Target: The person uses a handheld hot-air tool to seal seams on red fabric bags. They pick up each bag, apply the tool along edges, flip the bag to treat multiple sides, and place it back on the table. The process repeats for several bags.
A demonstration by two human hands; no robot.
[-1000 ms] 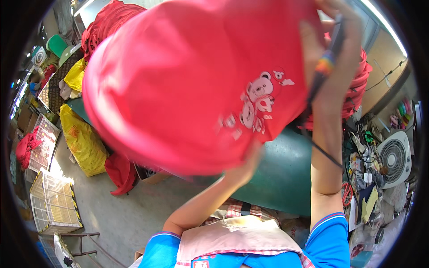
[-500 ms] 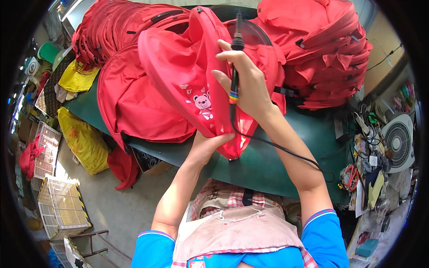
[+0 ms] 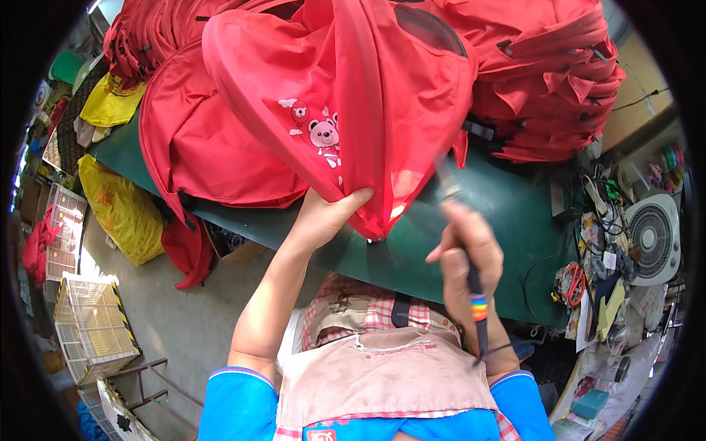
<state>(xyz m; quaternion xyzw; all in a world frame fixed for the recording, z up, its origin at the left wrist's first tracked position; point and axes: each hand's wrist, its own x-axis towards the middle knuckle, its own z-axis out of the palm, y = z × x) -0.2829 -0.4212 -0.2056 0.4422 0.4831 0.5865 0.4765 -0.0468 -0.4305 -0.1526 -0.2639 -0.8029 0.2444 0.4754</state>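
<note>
A red fabric canopy [image 3: 419,110] with a printed pink bear and curved padded edges stands tilted above the table, narrowing to a point at its near end. My left hand [image 3: 323,217] pinches its lower edge close to that point, thumb on top and the other fingers hidden underneath. To the right of the point, my right hand [image 3: 471,257] is closed round a soldering iron [image 3: 478,309] with a black handle, a band of rainbow-coloured tape and a cord. The iron's tip is blurred by motion, directed up and away from me, apart from the fabric.
Stacks of similar red canopies [image 3: 544,110] fill the back of the dark green table [image 3: 507,198]. Scissors [image 3: 572,284], cords and a white fan [image 3: 653,239] crowd the right side. On the floor at left are a yellow bag [image 3: 121,213] and a wire crate [image 3: 92,323].
My right hand, holding the soldering iron, has come down and toward me from in front of the canopy to its right. The canopy's sides look more spread; my left hand keeps its hold.
</note>
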